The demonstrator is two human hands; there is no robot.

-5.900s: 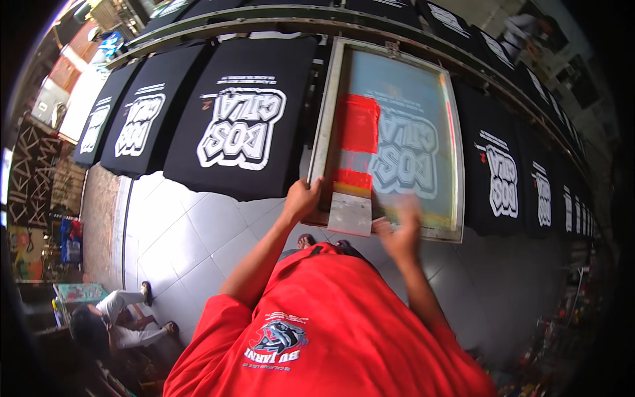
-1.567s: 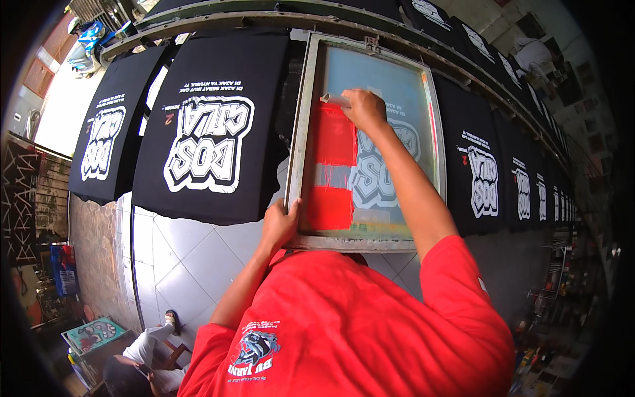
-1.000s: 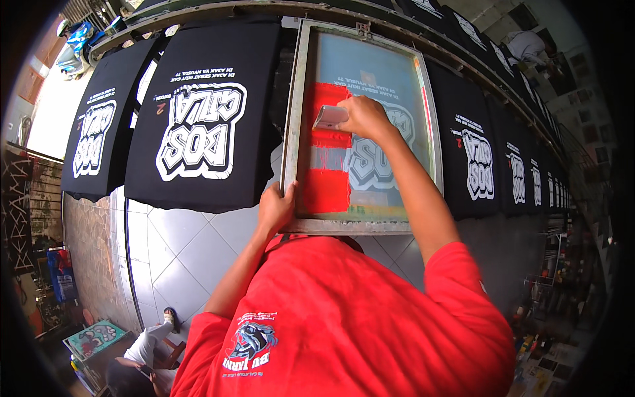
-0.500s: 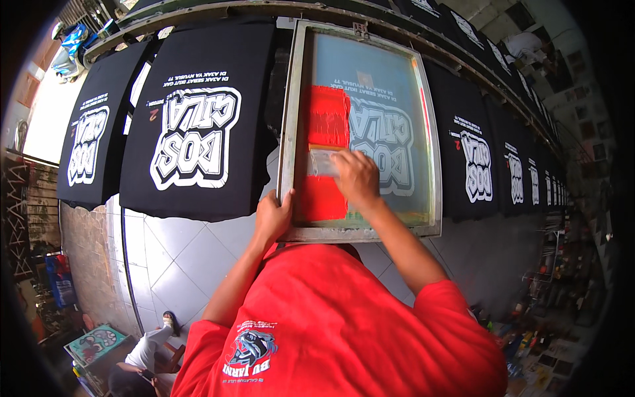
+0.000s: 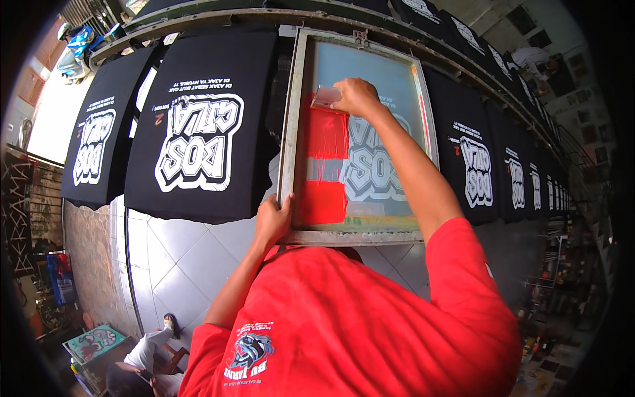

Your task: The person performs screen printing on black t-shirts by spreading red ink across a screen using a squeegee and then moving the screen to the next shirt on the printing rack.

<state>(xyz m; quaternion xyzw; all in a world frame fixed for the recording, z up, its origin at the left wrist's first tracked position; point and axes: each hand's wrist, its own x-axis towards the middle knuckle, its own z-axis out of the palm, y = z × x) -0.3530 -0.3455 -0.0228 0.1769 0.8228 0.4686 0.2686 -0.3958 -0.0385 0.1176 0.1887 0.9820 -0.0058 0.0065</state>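
In front of me lies a framed printing screen (image 5: 297, 139) over a black T-shirt, whose white lettering shows faintly through the mesh. My right hand (image 5: 356, 99) grips a small squeegee (image 5: 325, 96) with a pale, see-through body, near the upper left of the mesh. Its edge meets the top of a patch of red ink (image 5: 327, 134). Lower down is a second red ink patch (image 5: 323, 202), with a thinly streaked band between the two. My left hand (image 5: 273, 215) is closed around the frame's left side near its lower corner.
Black T-shirts with white lettering lie on boards to the left (image 5: 198, 59) and right (image 5: 463, 99). A metal rail (image 5: 198, 34) runs behind them. Low at left, a seated person (image 5: 149, 357) is beside a box with a green picture (image 5: 99, 344). A parked motorbike (image 5: 76, 53) stands far left.
My right hand has pushed the squeegee away from me, from mid-screen to the top of the red ink. A thin streaked band now parts the ink. My left hand stays on the frame.
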